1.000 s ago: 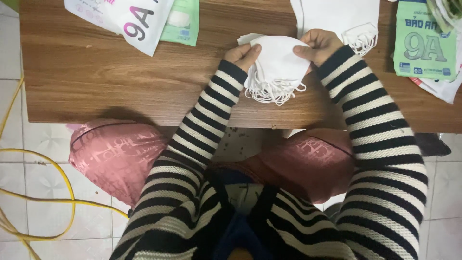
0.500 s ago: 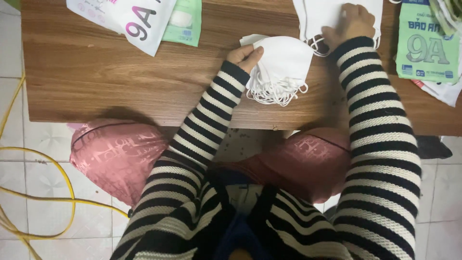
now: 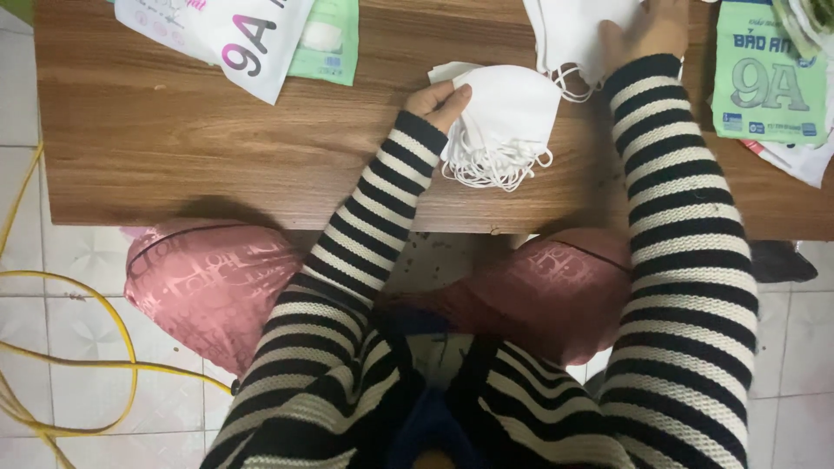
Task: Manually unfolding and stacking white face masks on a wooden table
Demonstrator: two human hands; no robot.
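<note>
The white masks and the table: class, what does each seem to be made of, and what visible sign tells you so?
Stack of white masks, gripped at its edge by the left hand: probably soft matte non-woven fabric, judging by the dull surface, with thin elastic-looking ear loops dangling.
Table: wood or wood-look laminate, smooth, with brown grain lines; which one is unclear.

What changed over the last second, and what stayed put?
The right hand let go of the stack of white masks and moved up to the loose white pile at the table's far edge, where it now rests. The left hand kept its hold on the stack's left edge. The stack, the green packets and the wooden table stayed put.
</note>
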